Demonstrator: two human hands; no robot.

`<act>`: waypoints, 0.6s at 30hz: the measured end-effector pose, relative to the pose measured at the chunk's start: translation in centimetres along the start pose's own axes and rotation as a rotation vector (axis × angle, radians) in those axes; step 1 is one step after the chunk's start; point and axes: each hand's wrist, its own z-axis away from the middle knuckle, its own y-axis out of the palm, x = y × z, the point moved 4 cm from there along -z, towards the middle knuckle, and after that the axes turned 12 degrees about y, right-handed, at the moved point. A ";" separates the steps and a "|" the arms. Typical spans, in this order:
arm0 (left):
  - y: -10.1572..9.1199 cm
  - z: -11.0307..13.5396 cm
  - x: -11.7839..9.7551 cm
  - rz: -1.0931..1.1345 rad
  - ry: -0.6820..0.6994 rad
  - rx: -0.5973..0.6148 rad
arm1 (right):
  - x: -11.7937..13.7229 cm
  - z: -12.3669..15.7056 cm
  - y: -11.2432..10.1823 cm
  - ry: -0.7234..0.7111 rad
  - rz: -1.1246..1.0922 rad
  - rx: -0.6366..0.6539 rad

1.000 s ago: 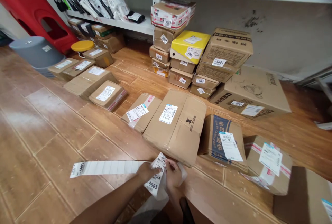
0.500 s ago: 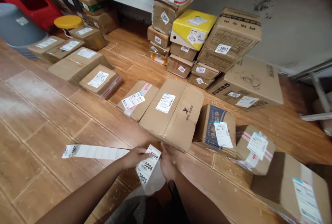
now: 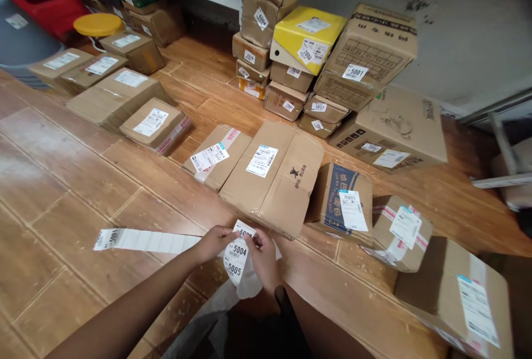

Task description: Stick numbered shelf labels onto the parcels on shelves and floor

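- The strip of number labels (image 3: 235, 262) is being held up in front of the body, just at the near side of the big carton (image 3: 287, 198), over the wooden floor (image 3: 62, 276).
- By the left hand (image 3: 213, 242), its upper left edge is being pinched with thumb and fingers; by the right hand (image 3: 265, 255), its upper right edge is being gripped likewise.
- As for progress, number stickers are being carried by boxes of the far stack, such as 5001 on the tall carton (image 3: 376, 40) and 2008 on the yellow box (image 3: 297, 24).
- In the near row, only shipping labels are being shown on the visible faces of the big carton and the blue-printed box (image 3: 334, 181); this part seems to be unfinished.
- Labels 5004 and 5005 are being left unpeeled. The top number is being partly covered by fingers; whether its edge is being lifted cannot be told.
- The long axis of the held part is running from near to far, slightly tilted, with 5005 nearest and the digits standing upright for the wearer.
- A blank backing tail (image 3: 155, 241) is lying at left, running left to right, its end showing 5001 sideways; the joining is being hidden.
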 end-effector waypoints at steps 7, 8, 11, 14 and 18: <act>-1.0 1.5 -0.5 -0.156 0.190 -0.345 | 2.6 -1.4 0.9 -0.067 0.096 0.211; -1.4 1.9 -0.9 -0.177 0.218 -0.377 | 2.7 -1.5 1.3 -0.054 0.095 0.246; -3.3 3.2 -2.3 -0.208 0.288 -0.422 | 3.7 -1.3 3.1 -0.095 0.130 0.291; -6.1 4.4 -3.2 -0.221 0.217 -0.469 | 6.0 -1.4 6.4 -0.321 0.454 0.229; -9.7 6.9 -1.5 -0.194 -0.021 -0.618 | 8.3 -3.0 13.2 -0.502 0.842 0.270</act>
